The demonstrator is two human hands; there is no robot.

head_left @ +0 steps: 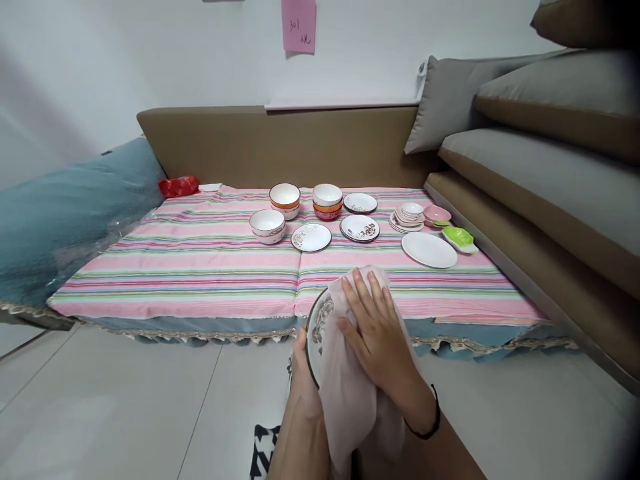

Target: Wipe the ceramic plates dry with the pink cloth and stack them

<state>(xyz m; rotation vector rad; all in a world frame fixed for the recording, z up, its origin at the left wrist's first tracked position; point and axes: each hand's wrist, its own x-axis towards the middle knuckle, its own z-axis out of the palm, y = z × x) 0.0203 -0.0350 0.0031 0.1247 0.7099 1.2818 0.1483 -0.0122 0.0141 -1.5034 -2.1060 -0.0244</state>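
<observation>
My left hand (301,353) grips the left rim of a white plate (319,323) with a dark edge and a grey floral pattern. The plate is tilted in front of my knees. A pale pink cloth (350,400) drapes over its right part and hangs down below. My right hand (373,327) lies flat on the cloth with its fingers stretched out, pressing it against the plate. The cloth hides much of the plate, and the fingertips of my left hand are hidden behind the plate.
On the striped cloth (175,287) ahead stand stacked bowls (285,195), floral plates (311,237), a white oval plate (429,250), small stacked dishes (407,219) and a green dish (457,236). A red package (179,186) lies far left. Large cushions (540,173) border the right.
</observation>
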